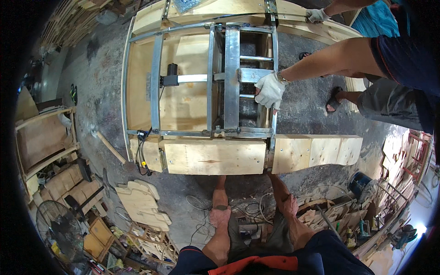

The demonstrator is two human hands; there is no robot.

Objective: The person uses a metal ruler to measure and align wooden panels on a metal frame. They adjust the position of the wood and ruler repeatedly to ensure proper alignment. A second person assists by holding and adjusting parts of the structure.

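Note:
My left hand [220, 217] and my right hand [288, 205] rest on my knees, fingers laid over them, with nothing visible in either. Just beyond my legs stands a wooden furniture frame; its near side is a pale board [215, 156] hinged to a curved-edged board [316, 152] on the right. On it lies a welded steel frame [233, 78] with a black motor [171, 75] and silver rod [192, 78]. A co-worker's gloved hand [270, 89] presses on the steel crossbar, while their other gloved hand [317, 16] touches the far wooden rail.
A black cable [141, 151] hangs off the near left corner. Left on the floor are a wood strip [110, 146], stacked cut boards [140, 201] and a fan [58, 222]. Offcuts [321, 217], loose cables and a dark blue bucket [361, 184] lie right. The co-worker's sandalled foot [333, 100] stands at right.

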